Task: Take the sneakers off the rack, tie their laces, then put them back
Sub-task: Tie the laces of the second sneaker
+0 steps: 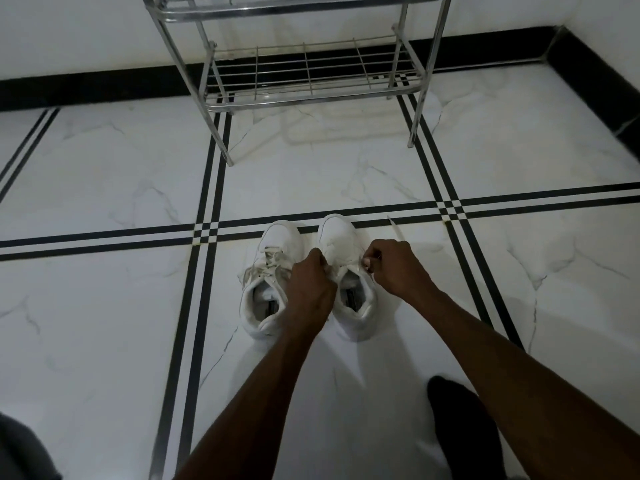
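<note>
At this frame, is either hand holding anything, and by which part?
Both hands grip the laces of the right sneaker: the left hand and right hand each pinch a lace strand over its tongue. The left sneaker is untouched.

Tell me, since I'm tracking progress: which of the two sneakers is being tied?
The right sneaker: both the left hand and right hand pinch its laces. The left sneaker lies untouched.

Sneakers point(304, 277): two, sitting side by side
Hands point(311, 282): two, both pinching laces
Racks point(304, 57): one, standing behind
</note>
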The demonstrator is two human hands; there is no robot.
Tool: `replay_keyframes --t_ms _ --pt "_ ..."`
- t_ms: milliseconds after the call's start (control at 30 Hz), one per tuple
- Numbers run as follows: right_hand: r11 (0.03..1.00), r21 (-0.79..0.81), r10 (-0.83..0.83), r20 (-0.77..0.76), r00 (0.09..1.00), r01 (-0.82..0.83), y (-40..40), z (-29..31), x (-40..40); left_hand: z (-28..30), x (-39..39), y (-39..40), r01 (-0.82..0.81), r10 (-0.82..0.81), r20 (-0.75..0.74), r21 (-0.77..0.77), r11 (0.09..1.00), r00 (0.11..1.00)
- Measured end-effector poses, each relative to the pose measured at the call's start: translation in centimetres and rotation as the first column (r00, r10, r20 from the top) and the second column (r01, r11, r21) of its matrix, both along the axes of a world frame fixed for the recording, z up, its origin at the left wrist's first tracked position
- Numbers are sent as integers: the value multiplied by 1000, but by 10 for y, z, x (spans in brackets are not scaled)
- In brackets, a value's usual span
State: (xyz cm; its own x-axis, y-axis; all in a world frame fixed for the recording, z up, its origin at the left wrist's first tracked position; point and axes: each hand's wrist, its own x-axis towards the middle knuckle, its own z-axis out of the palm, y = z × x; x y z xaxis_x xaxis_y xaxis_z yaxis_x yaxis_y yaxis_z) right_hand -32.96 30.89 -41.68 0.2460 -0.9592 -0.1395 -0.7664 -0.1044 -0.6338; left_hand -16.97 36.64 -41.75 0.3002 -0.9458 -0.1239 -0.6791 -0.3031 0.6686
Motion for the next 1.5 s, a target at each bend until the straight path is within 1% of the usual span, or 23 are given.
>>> replay_keyframes --t_ms 67,133,267,367,500,533,567,600,633,700,733,767,800,833,867,900,967,1033,1100,1267,1367,1433,1500 --pt "998 12 -62 26 998 62 1 -4 -2 0 -5 1 -61 62 -53 32 998 997" --pt "991 57 -123 40 992 120 3 -7 -4 0 -4 -3 -119 127 -101 76 990 987" --pt "980 98 -178 36 983 174 5 -11 -5 -2 0 -6 -169 178 -95 96 981 979" --pt "970 204 -138 4 990 134 0 -8 -6 -1 6 -3 -96 104 -97 77 992 990" --pt "910 413 34 -8 999 -28 -10 4 -15 -4 25 -8 102 -94 -60 153 983 994" --pt "893 449 38 -7 999 -31 -12 8 -18 -5 30 -8 142 -133 -68 168 976 989" --pt "878 478 -4 42 999 -16 -13 11 -20 -6 35 -8 168 -155 -89 168 971 984" --pt "855 518 -93 153 984 0 -16 14 -21 -5 40 -7 171 -149 -150 144 975 977" --pt "827 562 -202 292 935 3 -19 16 -23 -3 44 -8 146 -113 -261 109 983 959" --pt "785 618 -370 536 759 -54 -26 17 -20 3 47 -12 74 -37 -490 58 996 871" --pt "778 622 -415 612 673 -85 -29 16 -18 5 45 -17 54 -18 -565 46 997 825" --pt "776 620 -441 661 607 -112 -32 16 -15 7 43 -22 39 -1 -628 47 998 778" --pt "776 617 -453 691 563 -132 -34 16 -11 10 39 -28 22 23 -682 57 998 731" --pt "779 610 -453 710 539 -147 -35 18 -7 11 36 -32 1 50 -733 69 998 678" --pt "788 596 -441 720 536 -153 -36 19 -4 13 32 -36 -18 68 -776 73 997 627" --pt "801 580 -422 720 551 -145 -37 19 -1 14 29 -39 -30 77 -804 73 997 589" --pt "824 553 -377 694 613 -119 -40 18 2 17 23 -42 -41 73 -816 61 997 573" --pt "831 548 -352 655 668 -99 -42 18 5 15 19 -44 -53 62 -801 38 998 596" --pt "826 557 -348 623 701 -85 -44 16 7 9 19 -43 -38 39 -762 19 999 646" --pt "794 603 -376 589 715 -79 -44 16 10 0 22 -42 16 -9 -713 3 1000 701" --pt "824 563 -326 563 760 -64 -44 17 12 0 25 -42 81 -85 -655 -36 996 751" --pt "846 532 -298 541 786 -46 -42 19 13 0 27 -41 131 -143 -631 -65 989 763" --pt "848 530 -328 530 782 -4 -40 19 14 2 27 -41 179 -199 -596 -94 979 778"
